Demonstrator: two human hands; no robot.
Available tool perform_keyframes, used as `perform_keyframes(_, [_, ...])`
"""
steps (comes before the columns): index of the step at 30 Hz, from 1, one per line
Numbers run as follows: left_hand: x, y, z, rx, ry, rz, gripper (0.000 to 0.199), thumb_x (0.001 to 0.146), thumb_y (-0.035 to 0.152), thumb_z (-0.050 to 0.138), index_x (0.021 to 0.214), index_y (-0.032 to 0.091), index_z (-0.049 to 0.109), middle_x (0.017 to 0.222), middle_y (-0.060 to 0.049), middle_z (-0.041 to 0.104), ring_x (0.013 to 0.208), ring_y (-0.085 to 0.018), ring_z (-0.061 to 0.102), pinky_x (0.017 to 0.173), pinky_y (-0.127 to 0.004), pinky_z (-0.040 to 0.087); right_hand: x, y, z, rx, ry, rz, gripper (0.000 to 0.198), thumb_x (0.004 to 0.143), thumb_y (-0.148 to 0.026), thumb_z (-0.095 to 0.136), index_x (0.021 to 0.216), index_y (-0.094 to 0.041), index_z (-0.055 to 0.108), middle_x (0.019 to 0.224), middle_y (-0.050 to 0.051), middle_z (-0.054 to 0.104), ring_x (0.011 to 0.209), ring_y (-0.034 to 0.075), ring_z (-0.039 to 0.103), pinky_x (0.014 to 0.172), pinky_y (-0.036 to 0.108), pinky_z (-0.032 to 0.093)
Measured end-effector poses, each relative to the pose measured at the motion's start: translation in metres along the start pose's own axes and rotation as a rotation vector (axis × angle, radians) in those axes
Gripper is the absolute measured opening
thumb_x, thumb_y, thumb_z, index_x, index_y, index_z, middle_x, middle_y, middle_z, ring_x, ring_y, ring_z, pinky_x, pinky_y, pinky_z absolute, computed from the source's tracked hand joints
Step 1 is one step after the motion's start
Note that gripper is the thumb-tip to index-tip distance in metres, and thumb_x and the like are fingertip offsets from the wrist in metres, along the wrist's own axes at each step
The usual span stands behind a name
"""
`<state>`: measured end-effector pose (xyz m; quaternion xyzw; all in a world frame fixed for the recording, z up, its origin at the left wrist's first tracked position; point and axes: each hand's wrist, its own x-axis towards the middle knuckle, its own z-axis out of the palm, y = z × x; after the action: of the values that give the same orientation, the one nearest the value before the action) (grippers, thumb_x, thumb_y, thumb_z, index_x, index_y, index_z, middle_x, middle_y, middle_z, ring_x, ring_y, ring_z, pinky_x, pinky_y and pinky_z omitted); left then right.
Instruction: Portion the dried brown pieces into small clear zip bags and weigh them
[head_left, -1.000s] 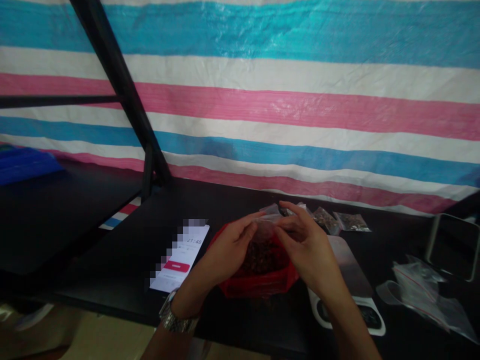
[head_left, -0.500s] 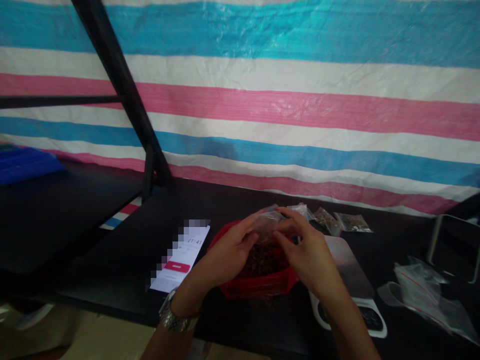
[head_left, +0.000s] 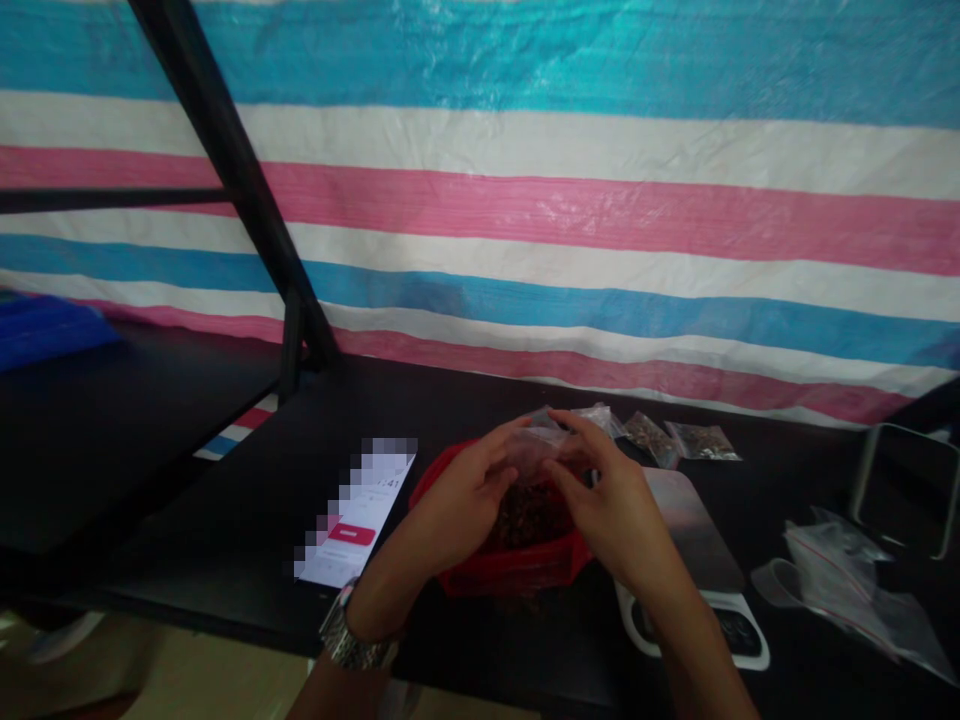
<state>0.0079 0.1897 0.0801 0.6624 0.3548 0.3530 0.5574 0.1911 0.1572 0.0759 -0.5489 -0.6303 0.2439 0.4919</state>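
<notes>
Both hands hold a small clear plastic zip bag between them, above a red container. My left hand pinches the bag's left side between thumb and fingers. On the other side my right hand grips it the same way, with the thumb low and the fingertips at the top. Small dark brown pieces lie in the red container below the bag. Whether the bag contains anything I cannot make out. Just right of the container, partly behind my right forearm, sits a white kitchen scale.
Filled small bags lie along the back of the black table. Flat zip bags and a clear scoop-like piece lie at right, near a metal frame. A lit phone lies at left, by a black post.
The view has shifted slightly. My hands stay on the bag over the red container, with its upper part looking a little more spread between the fingers.
</notes>
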Motion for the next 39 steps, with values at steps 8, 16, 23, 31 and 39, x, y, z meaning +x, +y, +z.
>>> perform_keyframes(8, [0.004, 0.0, -0.001, 0.095, 0.151, -0.021, 0.047, 0.089, 0.008, 0.063, 0.133, 0.022, 0.071, 0.133, -0.008, 0.08, 0.123, -0.024, 0.076, 0.115, -0.043, 0.055, -0.001, 0.001, 0.002, 0.022, -0.009, -0.027, 0.053, 0.09, -0.015, 0.065, 0.142, -0.026, 0.064, 0.092, 0.0, 0.075, 0.09, 0.02, 0.075, 0.095, 0.037, 0.059])
perform_keyframes(16, [0.002, 0.007, 0.004, 0.193, 0.16, 0.021, 0.038, 0.09, 0.007, 0.061, 0.119, 0.026, 0.079, 0.129, -0.004, 0.082, 0.126, -0.024, 0.074, 0.116, -0.04, 0.053, -0.002, 0.003, 0.004, 0.154, -0.069, 0.044, 0.059, 0.089, -0.013, 0.064, 0.145, -0.032, 0.063, 0.116, 0.005, 0.078, 0.101, 0.022, 0.08, 0.096, 0.039, 0.064])
perform_keyframes(23, [0.004, 0.01, 0.0, 0.157, 0.158, 0.013, 0.035, 0.089, 0.009, 0.064, 0.117, 0.023, 0.079, 0.121, -0.006, 0.084, 0.115, -0.025, 0.077, 0.108, -0.04, 0.057, -0.002, -0.001, 0.001, 0.077, -0.064, 0.003, 0.06, 0.089, -0.011, 0.063, 0.146, -0.029, 0.063, 0.117, 0.006, 0.081, 0.106, 0.023, 0.079, 0.102, 0.041, 0.061])
perform_keyframes(31, [0.004, 0.015, -0.001, 0.167, 0.171, 0.043, 0.033, 0.086, 0.005, 0.061, 0.105, 0.023, 0.081, 0.115, -0.005, 0.084, 0.112, -0.024, 0.077, 0.105, -0.038, 0.057, -0.004, 0.0, 0.0, -0.097, -0.093, 0.065, 0.056, 0.089, -0.012, 0.065, 0.143, -0.028, 0.066, 0.099, 0.003, 0.083, 0.1, 0.026, 0.079, 0.099, 0.044, 0.058])
perform_keyframes(39, [0.003, 0.009, -0.005, 0.104, 0.235, 0.071, 0.031, 0.088, 0.002, 0.059, 0.101, 0.021, 0.079, 0.11, -0.004, 0.084, 0.105, -0.021, 0.078, 0.1, -0.034, 0.058, -0.005, -0.005, 0.0, -0.024, -0.087, 0.056, 0.054, 0.09, -0.022, 0.067, 0.144, -0.025, 0.064, 0.103, 0.004, 0.081, 0.1, 0.025, 0.078, 0.097, 0.042, 0.059])
